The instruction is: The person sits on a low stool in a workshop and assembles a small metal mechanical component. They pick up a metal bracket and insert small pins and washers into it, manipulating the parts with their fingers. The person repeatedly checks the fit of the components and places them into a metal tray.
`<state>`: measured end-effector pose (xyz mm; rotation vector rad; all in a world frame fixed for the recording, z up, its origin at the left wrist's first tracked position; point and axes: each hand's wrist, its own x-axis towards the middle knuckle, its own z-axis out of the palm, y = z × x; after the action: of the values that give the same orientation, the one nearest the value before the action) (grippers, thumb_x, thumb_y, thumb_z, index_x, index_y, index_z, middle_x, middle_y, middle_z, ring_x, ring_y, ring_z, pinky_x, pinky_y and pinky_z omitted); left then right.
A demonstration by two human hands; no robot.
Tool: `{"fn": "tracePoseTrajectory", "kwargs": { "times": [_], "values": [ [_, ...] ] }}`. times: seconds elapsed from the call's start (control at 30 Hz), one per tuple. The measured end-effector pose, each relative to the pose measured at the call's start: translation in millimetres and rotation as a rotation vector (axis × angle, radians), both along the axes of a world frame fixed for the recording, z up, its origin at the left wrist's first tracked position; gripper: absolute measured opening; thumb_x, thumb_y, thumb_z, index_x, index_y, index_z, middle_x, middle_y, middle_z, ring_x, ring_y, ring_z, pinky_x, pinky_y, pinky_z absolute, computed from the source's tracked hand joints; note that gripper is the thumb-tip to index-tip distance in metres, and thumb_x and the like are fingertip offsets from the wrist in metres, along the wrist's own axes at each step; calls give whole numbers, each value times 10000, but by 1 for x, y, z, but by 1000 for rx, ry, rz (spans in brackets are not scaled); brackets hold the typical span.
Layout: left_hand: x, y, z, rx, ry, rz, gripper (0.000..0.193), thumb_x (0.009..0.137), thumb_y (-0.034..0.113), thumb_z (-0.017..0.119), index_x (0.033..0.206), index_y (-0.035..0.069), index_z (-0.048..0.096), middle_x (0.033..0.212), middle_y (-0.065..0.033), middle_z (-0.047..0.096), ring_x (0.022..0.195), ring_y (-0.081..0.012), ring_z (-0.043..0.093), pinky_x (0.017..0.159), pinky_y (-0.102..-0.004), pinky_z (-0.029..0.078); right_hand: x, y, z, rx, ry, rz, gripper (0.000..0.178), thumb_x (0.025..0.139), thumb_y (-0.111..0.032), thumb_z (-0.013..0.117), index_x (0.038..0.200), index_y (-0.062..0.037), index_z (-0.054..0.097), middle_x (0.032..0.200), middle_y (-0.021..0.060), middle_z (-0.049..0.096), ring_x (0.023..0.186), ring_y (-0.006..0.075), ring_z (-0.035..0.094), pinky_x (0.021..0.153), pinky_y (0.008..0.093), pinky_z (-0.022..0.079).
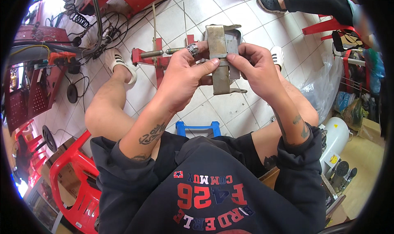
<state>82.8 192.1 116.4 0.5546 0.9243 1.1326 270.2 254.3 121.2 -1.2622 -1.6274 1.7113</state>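
A worn, box-shaped metal bracket [221, 80] with flat lugs at its ends is held up in front of me, above the tiled floor. My left hand [180, 72] grips it from the left, its thumb lying on the front face and a large ring on one finger. On the right, my right hand [258, 70] pinches at a flat grey metal plate [234, 72] lying against the bracket. A narrow grey strip [221, 56] crosses the bracket between both thumbs. Several fingertips are hidden behind the metal.
Beyond my left hand stands a red metal frame [159, 72] with threaded rods. A blue stool edge [198, 124] is between my legs. A red plastic chair [61, 168] stands at left, a white tank [334, 141] at right. Cables [108, 33] lie far left; another person's leg [316, 8] is far right.
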Motion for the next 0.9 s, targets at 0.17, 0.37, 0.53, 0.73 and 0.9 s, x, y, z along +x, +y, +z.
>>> {"fn": "tracePoseTrajectory", "kwargs": {
  "times": [0.17,0.37,0.53,0.73,0.9],
  "values": [
    [7,2,4,-3,13,-15,369,941,86,602,1272,-67,548,1095,-124,651,937,-171,667,768,-339,590,7,-2,-1,41,32,4,245,923,-193,673,795,10,624,676,-41,543,634,25,432,547,216,352],
    [8,2,-1,11,59,-49,378,944,99,602,1287,-50,548,1115,-108,651,943,-160,667,775,-323,582,15,-6,3,116,-24,48,243,939,-196,655,822,16,632,685,-37,540,638,25,432,549,213,364],
    [12,-2,1,58,31,-62,393,945,111,608,1300,-47,547,1116,-93,650,932,-150,664,774,-319,577,21,-8,-3,80,31,73,252,959,-196,628,838,25,635,690,-34,539,647,24,434,555,211,367],
    [8,-3,-3,2,69,-113,414,964,108,584,1354,-11,514,1175,-87,637,1033,-150,646,813,-338,603,24,-8,2,-75,133,41,248,991,-176,572,954,54,659,755,-24,589,695,23,478,588,204,401],
    [8,-4,-6,1,36,-81,394,976,111,563,1348,-12,517,1175,-94,638,1037,-154,650,809,-333,611,26,-6,1,-5,74,96,251,999,-162,561,971,68,658,790,-16,608,732,24,501,600,208,425]
  ]
}}
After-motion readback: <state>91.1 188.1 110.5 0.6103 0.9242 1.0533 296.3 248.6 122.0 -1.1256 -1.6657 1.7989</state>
